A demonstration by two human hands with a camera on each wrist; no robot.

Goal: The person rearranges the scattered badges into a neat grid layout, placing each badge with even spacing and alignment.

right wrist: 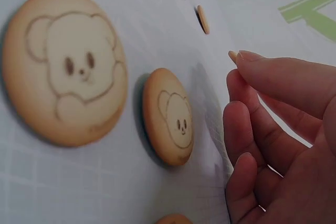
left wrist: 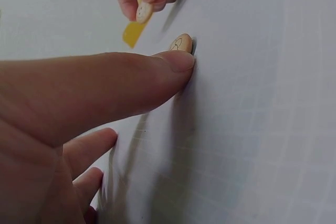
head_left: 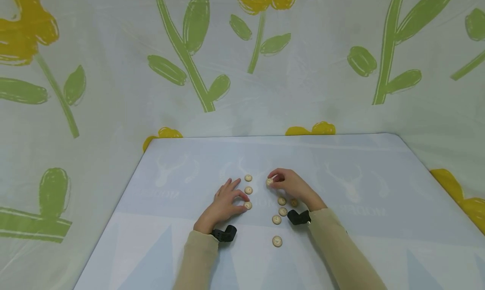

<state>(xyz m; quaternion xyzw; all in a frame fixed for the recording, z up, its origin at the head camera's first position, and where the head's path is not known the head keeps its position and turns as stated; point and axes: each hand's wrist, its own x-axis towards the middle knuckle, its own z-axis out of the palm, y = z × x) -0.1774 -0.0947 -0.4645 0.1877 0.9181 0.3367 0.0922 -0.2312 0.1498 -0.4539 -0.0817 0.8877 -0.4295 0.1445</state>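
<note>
Thumb and fingertips of my right hand (head_left: 291,184) pinch a small round bear-face cookie (head_left: 269,182), held by its edge; in the left wrist view this cookie (left wrist: 144,12) shows above the tabletop. My left hand (head_left: 224,203) has thumb and index finger at the edges of another cookie (head_left: 248,205), while its other fingers spread toward the table. In the left wrist view the thumb covers part of that cookie (left wrist: 181,42). Beyond it, a middle cookie (head_left: 248,190) and a far cookie (head_left: 248,178) make a column with it.
Several more cookies lie by my right wrist, among them a near one (head_left: 277,241) and a darker one (head_left: 294,202). Bear faces show on a large cookie (right wrist: 65,66) and its neighbour (right wrist: 168,116). A flower-print curtain (head_left: 310,71) stands behind the pale table (head_left: 159,239).
</note>
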